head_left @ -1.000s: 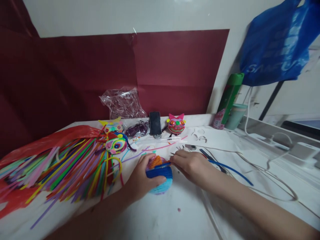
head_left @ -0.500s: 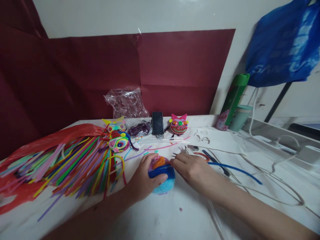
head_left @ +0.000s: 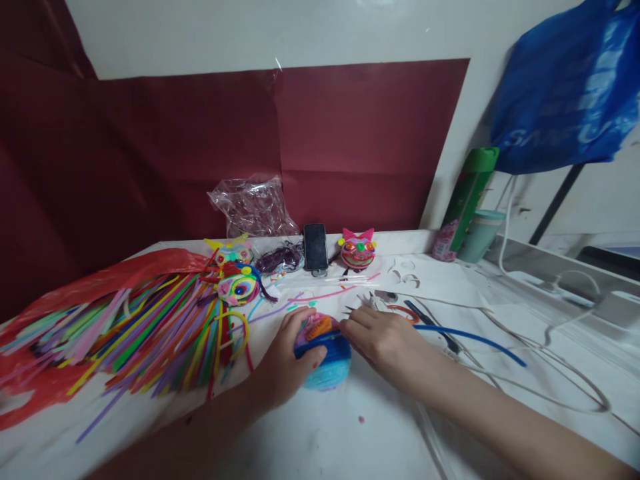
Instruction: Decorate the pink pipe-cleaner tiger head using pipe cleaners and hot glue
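In the middle of the table sits a round ball covered in wound pipe cleaners (head_left: 327, 373), light blue at the bottom, dark blue across the middle, orange and pink at the top. My left hand (head_left: 290, 357) grips its left side, thumb on the dark blue band. Against the ball's right edge, my right hand (head_left: 375, 333) pinches a dark blue pipe cleaner (head_left: 480, 337), whose loose end trails out to the right behind the wrist. My right fingertips hide the spot where it meets the ball.
Left lies a heap of coloured pipe cleaners (head_left: 150, 333) on a red plastic bag (head_left: 125, 267). Behind stand a phone (head_left: 315, 247) and a pink animal-face ball (head_left: 357, 250). A multicoloured face (head_left: 239, 288) rests by the heap. Cables (head_left: 550, 383) and a black-handled tool (head_left: 433, 327) lie right.
My left thumb has slid slightly left along the ball, uncovering more of the dark blue band. The ball looks slightly turned. My right hand has barely moved.
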### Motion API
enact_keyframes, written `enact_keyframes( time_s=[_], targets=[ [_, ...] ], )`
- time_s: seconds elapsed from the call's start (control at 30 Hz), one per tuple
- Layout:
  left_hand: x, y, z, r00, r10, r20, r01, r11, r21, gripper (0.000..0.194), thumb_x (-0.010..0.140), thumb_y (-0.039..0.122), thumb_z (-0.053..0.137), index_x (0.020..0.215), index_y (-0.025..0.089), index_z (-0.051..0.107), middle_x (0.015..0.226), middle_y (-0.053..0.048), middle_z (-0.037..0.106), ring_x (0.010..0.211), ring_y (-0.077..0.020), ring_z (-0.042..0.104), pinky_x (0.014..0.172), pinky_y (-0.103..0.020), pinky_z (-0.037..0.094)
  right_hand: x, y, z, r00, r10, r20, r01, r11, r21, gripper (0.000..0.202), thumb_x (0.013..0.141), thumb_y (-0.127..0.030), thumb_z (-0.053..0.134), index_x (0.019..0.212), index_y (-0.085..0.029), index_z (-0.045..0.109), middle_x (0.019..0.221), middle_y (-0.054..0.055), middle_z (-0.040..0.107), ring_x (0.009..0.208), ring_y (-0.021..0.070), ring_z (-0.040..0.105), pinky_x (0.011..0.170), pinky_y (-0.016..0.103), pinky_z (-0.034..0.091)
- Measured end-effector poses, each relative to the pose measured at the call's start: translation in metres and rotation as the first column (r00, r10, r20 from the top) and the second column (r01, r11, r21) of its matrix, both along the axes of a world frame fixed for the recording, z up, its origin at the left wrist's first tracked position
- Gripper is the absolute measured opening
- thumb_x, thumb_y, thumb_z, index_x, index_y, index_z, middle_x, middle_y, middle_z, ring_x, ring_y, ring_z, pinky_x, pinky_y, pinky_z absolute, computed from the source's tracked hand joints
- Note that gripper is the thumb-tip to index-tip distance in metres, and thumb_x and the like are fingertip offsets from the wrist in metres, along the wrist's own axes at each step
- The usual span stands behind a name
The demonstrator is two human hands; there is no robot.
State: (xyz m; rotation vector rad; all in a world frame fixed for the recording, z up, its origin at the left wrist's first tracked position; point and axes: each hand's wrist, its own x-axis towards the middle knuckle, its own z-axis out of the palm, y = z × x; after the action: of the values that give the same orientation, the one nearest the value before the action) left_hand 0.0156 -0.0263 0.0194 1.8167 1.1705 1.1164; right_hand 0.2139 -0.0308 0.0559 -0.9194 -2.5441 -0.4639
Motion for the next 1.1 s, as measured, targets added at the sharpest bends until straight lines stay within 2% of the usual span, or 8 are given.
enact_keyframes(
  time_s=[0.13,0.27,0.4,0.53,0.83,0.97,1.03,1.1],
  targets=[
    [-0.004,0.001,-0.002,0.996,-0.040,0.085,0.043,0.999,-0.033,0.043,0.073,0.023,0.054,0.115,0.020,0.056,0.129,-0.009,0.051,0.126,-0.0276,0.037,0.108,-0.042,0.023,0.000,0.000,0.000,1.000,0.014,-0.017,-0.014,1.000,-0.001,0.017,0.089,-0.010,0.043,0.080,-0.014,0.057,0.072,0.005,0.058,0.064,0.0153,0.050,0.057,0.027,0.034],
    [-0.005,0.002,-0.002,0.996,-0.037,0.082,0.041,0.998,-0.043,0.043,0.072,0.025,0.055,0.115,0.020,0.056,0.129,-0.008,0.051,0.127,-0.0277,0.037,0.108,-0.042,0.022,-0.001,0.000,-0.002,1.000,0.010,-0.005,-0.011,1.000,-0.023,0.014,0.088,-0.010,0.046,0.079,-0.014,0.057,0.073,0.004,0.058,0.063,0.0147,0.049,0.057,0.026,0.033],
    [-0.005,0.003,-0.003,0.996,-0.046,0.081,0.049,0.998,-0.037,0.042,0.074,0.028,0.055,0.115,0.020,0.057,0.128,-0.008,0.052,0.126,-0.0279,0.038,0.108,-0.040,0.024,-0.001,0.002,-0.006,1.000,0.024,-0.003,-0.024,1.000,-0.006,0.015,0.089,-0.011,0.043,0.082,-0.014,0.056,0.074,0.005,0.059,0.065,0.0150,0.050,0.058,0.026,0.034],
    [-0.008,0.004,-0.003,0.992,-0.048,0.118,0.061,0.992,-0.109,0.043,0.076,0.031,0.054,0.118,0.020,0.054,0.126,-0.007,0.054,0.121,-0.0285,0.043,0.104,-0.040,0.029,0.002,0.007,-0.009,0.997,0.007,-0.080,-0.008,1.000,-0.012,0.017,0.091,-0.013,0.041,0.081,-0.015,0.055,0.071,0.004,0.059,0.062,0.0136,0.052,0.056,0.024,0.032],
    [-0.014,0.014,-0.014,0.948,-0.024,0.318,0.115,0.955,-0.272,0.048,0.074,0.035,0.056,0.119,0.021,0.052,0.114,-0.006,0.063,0.110,-0.0292,0.053,0.094,-0.040,0.039,0.003,0.011,-0.012,0.986,-0.041,-0.164,0.010,0.983,-0.184,0.013,0.087,-0.016,0.044,0.086,-0.015,0.058,0.076,0.005,0.065,0.064,0.0138,0.059,0.056,0.023,0.036],
    [-0.013,0.016,-0.015,0.907,0.072,0.415,0.078,0.939,-0.334,0.052,0.071,0.034,0.058,0.120,0.018,0.051,0.115,-0.008,0.062,0.110,-0.0294,0.054,0.092,-0.038,0.042,0.002,0.015,-0.017,0.941,-0.175,-0.291,0.063,0.932,-0.357,0.012,0.084,-0.018,0.048,0.082,-0.017,0.060,0.072,0.004,0.066,0.061,0.0133,0.058,0.057,0.022,0.038],
    [-0.014,0.015,-0.013,0.888,0.086,0.451,0.082,0.937,-0.339,0.050,0.071,0.032,0.057,0.119,0.019,0.052,0.118,-0.007,0.062,0.111,-0.0290,0.054,0.092,-0.038,0.042,0.001,0.020,-0.022,0.890,-0.256,-0.377,0.050,0.877,-0.478,0.012,0.082,-0.018,0.049,0.077,-0.017,0.060,0.067,0.002,0.064,0.059,0.0123,0.056,0.055,0.022,0.037],
    [-0.015,0.014,-0.011,0.885,0.086,0.458,0.086,0.936,-0.342,0.048,0.070,0.032,0.057,0.117,0.020,0.054,0.118,-0.007,0.062,0.113,-0.0292,0.053,0.091,-0.038,0.043,-0.001,0.026,-0.028,0.831,-0.316,-0.458,-0.026,0.800,-0.599,0.012,0.080,-0.018,0.050,0.071,-0.016,0.058,0.061,-0.001,0.060,0.055,0.0106,0.052,0.052,0.020,0.037]
  ],
)
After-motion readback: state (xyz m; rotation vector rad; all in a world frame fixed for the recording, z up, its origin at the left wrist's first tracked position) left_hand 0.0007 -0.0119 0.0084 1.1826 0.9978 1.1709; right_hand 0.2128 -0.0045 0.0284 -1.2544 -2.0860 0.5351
